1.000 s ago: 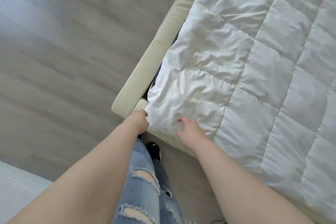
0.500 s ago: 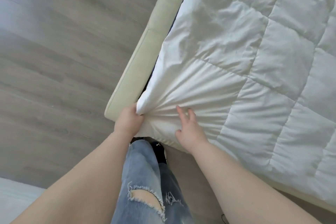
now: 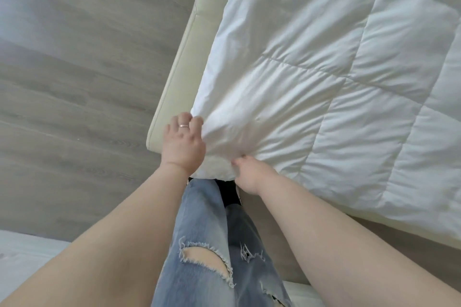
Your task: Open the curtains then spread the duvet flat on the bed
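Note:
A white quilted duvet [image 3: 336, 70] lies over the bed and fills the right of the view. Its near corner is bunched into radiating creases. My left hand [image 3: 183, 143], with a ring on one finger, grips that corner from the left side. My right hand [image 3: 249, 174] pinches the duvet's lower edge just to the right of the corner, its fingers tucked under the fabric. The corner hangs over the cream bed frame [image 3: 174, 82] at its corner. No curtains are in view.
Grey wood-look floor [image 3: 74, 70] spreads to the left of the bed. My legs in ripped blue jeans [image 3: 207, 244] stand right at the bed's corner, with a dark shoe [image 3: 229, 194] below. A pale rug or mat [image 3: 25, 257] shows at the bottom left.
My left hand has shifted up onto the duvet corner and closed on it. My right hand went from lying flat on the fabric to pinching its edge. The corner has been drawn over the frame.

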A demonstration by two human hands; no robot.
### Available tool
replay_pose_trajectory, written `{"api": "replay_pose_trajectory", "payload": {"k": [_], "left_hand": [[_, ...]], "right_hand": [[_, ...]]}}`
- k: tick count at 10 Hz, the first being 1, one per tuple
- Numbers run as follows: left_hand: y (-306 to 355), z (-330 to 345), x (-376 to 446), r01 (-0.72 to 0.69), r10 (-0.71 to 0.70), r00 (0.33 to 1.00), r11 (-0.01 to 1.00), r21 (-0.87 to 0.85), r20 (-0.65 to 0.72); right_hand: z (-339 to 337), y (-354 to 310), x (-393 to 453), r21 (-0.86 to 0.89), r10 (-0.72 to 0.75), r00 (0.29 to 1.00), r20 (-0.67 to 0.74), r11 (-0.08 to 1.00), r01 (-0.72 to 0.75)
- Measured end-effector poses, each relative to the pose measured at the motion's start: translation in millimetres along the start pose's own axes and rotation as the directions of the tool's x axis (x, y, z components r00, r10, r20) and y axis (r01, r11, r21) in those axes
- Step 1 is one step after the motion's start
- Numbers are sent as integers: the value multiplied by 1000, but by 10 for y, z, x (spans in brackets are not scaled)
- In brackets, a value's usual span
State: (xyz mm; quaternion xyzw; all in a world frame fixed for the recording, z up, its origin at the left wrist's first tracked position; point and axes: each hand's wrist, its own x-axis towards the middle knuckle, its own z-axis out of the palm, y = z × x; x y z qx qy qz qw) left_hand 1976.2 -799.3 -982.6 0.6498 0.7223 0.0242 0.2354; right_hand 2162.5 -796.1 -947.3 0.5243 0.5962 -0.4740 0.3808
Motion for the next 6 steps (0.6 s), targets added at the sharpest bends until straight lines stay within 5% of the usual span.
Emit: {"api": "replay_pose_trajectory", "payload": {"k": [1,2,3,4,5,6], "left_hand": [[440,32,123,-414,415,910,910,-32,18],[788,155,192,-547,514,808,836,41,289],[758,355,193,-555,285,717,785,275,636],[727,372,53,-611,91,602,693,383,794],[712,215,-160,-574,-17,482,749,331,876],[704,-98,-274,-554,-30,454,774,308,891]], "right_hand": [[71,119,-2,75,44,918,-395,997,-15],[92,396,7,209,277,750,-601,960,-187],[132,720,-10,267,383,911,-154,904,-335],[293,766,-181,67,214,938,272,968,-240],[551,711,-467,75,184,941,285,974,-213],[606,713,-737,341,211,976,46,916,-214]]}}
